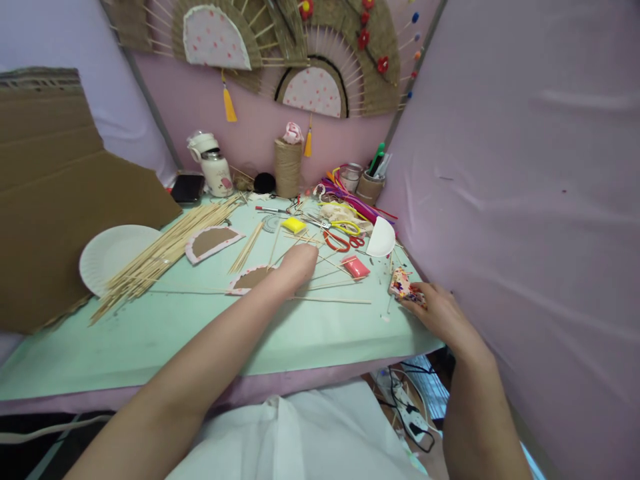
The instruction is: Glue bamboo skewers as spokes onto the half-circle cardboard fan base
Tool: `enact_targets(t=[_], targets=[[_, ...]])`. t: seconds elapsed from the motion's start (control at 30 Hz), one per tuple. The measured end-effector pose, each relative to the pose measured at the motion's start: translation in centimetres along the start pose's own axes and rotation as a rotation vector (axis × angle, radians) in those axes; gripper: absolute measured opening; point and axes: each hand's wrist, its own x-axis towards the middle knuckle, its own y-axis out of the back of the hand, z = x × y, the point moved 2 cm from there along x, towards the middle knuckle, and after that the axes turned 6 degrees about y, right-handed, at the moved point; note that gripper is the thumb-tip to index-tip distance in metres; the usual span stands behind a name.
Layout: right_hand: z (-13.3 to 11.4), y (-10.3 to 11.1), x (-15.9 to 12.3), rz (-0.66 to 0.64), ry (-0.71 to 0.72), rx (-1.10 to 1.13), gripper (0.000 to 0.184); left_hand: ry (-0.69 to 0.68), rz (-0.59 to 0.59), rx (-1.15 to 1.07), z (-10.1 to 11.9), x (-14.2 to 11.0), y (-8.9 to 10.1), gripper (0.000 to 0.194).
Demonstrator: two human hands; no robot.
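Observation:
My left hand (pixel 300 262) reaches over the middle of the table, above thin bamboo sticks (pixel 333 287) that lie crosswise. Its fingers point away from me and are hidden behind the back of the hand, so whether they hold anything does not show. Just left of that wrist lies a half-round cardboard piece (pixel 249 278) with a pink-spotted rim, partly covered by the arm. At the table's right edge, my right hand (pixel 437 308) has its fingers closed on a small flower-patterned object (pixel 401 283). A red packet (pixel 355 267) lies between the hands.
Left stand a large cardboard sheet (pixel 45 200), a paper plate (pixel 95 257) and a stick bundle (pixel 170 247). Scissors (pixel 345 228), a yellow packet (pixel 293 225) and a white half plate (pixel 382 238) lie farther back. A bottle (pixel 216 172) and twine roll (pixel 287 167) stand behind.

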Motion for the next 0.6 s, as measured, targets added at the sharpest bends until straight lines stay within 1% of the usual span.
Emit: enact_targets(t=[0.1,0.17,0.27,0.33,0.37,0.47,0.53,0.6], targets=[[0.5,-0.5,-0.3,-0.012,-0.042,0.008,0.048,0.013,-0.104,0.028,-0.1,0.9,-0.5,0.018],[0.7,-0.8,-0.3,-0.022,-0.079,0.004,0.052,0.023,-0.135,0.019,-0.2,1.4,-0.5,0.019],[0.9,-1.1,0.0,-0.061,-0.088,0.005,0.053,0.031,-0.143,-0.024,-0.6,1.8,0.2,0.026],[0.8,-1.1,0.3,-0.072,-0.076,0.012,0.053,0.042,-0.118,-0.085,-1.2,1.9,1.1,0.027],[0.8,-1.1,0.5,-0.073,-0.071,0.011,0.054,0.054,-0.096,-0.137,-1.6,1.8,1.6,0.025],[0.7,-1.2,0.7,-0.098,-0.069,-0.022,0.053,0.150,0.016,-0.443,-3.2,1.4,3.3,0.014],[0.6,-1.3,0.7,-0.098,-0.067,-0.053,0.050,0.211,0.045,-0.632,-4.3,0.9,4.2,0.012],[0.4,-1.3,0.5,-0.065,-0.056,-0.072,0.049,0.268,0.060,-0.796,-5.1,0.2,4.8,0.013]])
